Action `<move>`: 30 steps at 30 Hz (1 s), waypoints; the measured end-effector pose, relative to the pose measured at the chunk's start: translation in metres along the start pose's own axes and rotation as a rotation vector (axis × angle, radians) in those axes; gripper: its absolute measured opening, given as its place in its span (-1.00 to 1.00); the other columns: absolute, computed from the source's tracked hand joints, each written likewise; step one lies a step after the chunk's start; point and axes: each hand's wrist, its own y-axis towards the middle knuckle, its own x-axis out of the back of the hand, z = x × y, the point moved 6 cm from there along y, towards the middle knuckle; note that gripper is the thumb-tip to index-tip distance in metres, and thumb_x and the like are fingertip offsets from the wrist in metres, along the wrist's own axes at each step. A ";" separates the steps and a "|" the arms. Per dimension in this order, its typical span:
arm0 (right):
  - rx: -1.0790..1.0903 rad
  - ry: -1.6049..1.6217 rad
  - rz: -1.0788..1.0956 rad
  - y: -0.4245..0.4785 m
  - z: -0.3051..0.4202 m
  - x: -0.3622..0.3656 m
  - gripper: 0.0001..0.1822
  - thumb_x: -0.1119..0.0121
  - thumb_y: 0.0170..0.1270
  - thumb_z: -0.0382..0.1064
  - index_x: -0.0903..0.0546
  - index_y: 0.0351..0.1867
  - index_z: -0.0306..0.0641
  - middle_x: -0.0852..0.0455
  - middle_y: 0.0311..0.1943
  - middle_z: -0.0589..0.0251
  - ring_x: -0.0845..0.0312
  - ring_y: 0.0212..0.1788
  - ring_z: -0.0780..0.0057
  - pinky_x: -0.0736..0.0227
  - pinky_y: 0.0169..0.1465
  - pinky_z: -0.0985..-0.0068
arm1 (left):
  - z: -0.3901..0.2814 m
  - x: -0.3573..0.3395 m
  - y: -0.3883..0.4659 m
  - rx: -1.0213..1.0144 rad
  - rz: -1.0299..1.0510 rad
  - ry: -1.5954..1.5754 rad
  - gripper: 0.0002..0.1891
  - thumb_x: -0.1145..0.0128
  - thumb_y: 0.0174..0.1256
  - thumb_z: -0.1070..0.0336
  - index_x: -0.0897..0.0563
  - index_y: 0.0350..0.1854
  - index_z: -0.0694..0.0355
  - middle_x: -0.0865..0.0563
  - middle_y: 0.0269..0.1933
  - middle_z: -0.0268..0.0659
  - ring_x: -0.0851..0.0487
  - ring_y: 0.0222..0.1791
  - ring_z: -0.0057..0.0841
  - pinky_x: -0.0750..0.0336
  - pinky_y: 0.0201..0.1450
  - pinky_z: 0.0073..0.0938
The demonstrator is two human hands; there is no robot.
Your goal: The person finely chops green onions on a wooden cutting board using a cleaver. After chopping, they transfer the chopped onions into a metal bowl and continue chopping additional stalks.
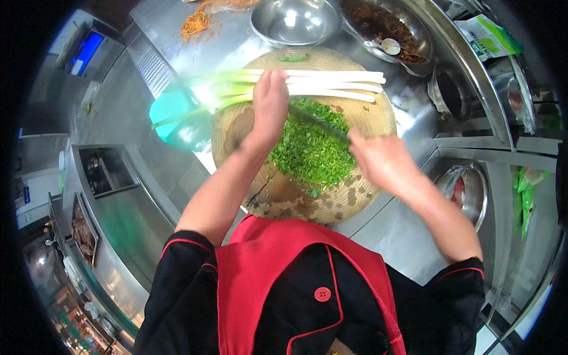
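Observation:
On the round wooden chopping block (306,206) lies a heap of finely chopped green herbs (313,155). Several long scallions (337,84), white ends to the right, lie across its far side, and their green leaves reach past the left edge. My left hand (271,100) is over the stalks near their middle; whether its fingers close on them is blurred. My right hand (377,157) grips the handle end of a knife (319,123), whose dark, blurred blade slants over the herbs toward my left hand. A short green piece (293,58) lies near the far rim.
Beyond the block stand an empty steel bowl (294,22) and a steel basin (395,26) of dark shredded food with a ladle. Orange shreds (195,25) lie at the back left. A turquoise plastic item (171,117) sits left, a film-covered bowl (477,195) right.

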 end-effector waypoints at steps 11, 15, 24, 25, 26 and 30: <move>0.118 0.014 -0.049 0.029 -0.031 -0.024 -0.81 -0.10 0.37 -0.21 -0.43 -0.17 -0.27 -0.60 -0.69 0.02 -0.61 -0.56 -0.03 -0.48 -0.44 0.13 | 0.045 0.007 0.009 0.021 -0.101 0.027 -0.75 0.16 0.58 0.23 -0.49 -0.30 0.18 -0.31 -0.58 -0.53 -0.23 -0.58 -0.73 -0.20 -0.50 -0.61; 0.092 -0.021 -0.008 0.017 -0.005 -0.010 -0.81 -0.10 0.37 -0.20 -0.43 -0.18 -0.27 -0.59 -0.71 0.04 -0.61 -0.56 0.00 -0.46 -0.48 0.13 | 0.033 0.011 -0.001 0.128 -0.105 -0.075 -0.74 0.16 0.61 0.20 -0.50 -0.29 0.17 -0.32 -0.60 -0.52 -0.23 -0.60 -0.71 -0.19 -0.51 -0.61; 0.133 -0.051 0.017 0.018 0.008 -0.002 -0.84 -0.08 0.39 -0.22 -0.44 -0.20 -0.26 -0.60 -0.72 0.13 -0.61 -0.62 0.10 -0.46 -0.54 0.18 | 0.023 0.019 -0.016 0.116 -0.092 -0.133 -0.75 0.16 0.60 0.19 -0.50 -0.28 0.14 -0.29 -0.57 -0.56 -0.22 -0.57 -0.76 -0.17 -0.50 -0.64; 0.130 -0.051 0.032 0.015 0.015 0.003 -0.84 -0.09 0.39 -0.22 -0.44 -0.20 -0.26 -0.60 -0.71 0.13 -0.61 -0.62 0.10 -0.46 -0.54 0.17 | 0.022 0.022 -0.018 0.114 -0.098 -0.159 -0.75 0.16 0.60 0.19 -0.50 -0.27 0.15 -0.26 -0.58 -0.56 -0.19 -0.58 -0.74 -0.17 -0.51 -0.64; 0.159 -0.057 0.012 0.014 0.018 -0.016 -0.84 -0.08 0.38 -0.22 -0.44 -0.25 -0.26 -0.59 -0.72 0.15 -0.60 -0.65 0.12 -0.45 -0.56 0.19 | 0.035 0.027 -0.028 0.120 -0.077 -0.083 -0.75 0.16 0.61 0.19 -0.50 -0.27 0.15 -0.26 -0.58 -0.56 -0.20 -0.58 -0.75 -0.18 -0.53 -0.65; 0.105 -0.025 0.088 0.004 -0.006 -0.065 -0.86 -0.06 0.25 -0.36 -0.44 -0.19 -0.29 -0.65 -0.64 0.09 -0.64 -0.59 0.10 -0.51 -0.53 0.20 | 0.037 0.015 -0.040 0.041 -0.028 0.043 -0.74 0.18 0.62 0.19 -0.49 -0.28 0.17 -0.31 -0.58 -0.53 -0.23 -0.59 -0.77 -0.20 -0.56 -0.65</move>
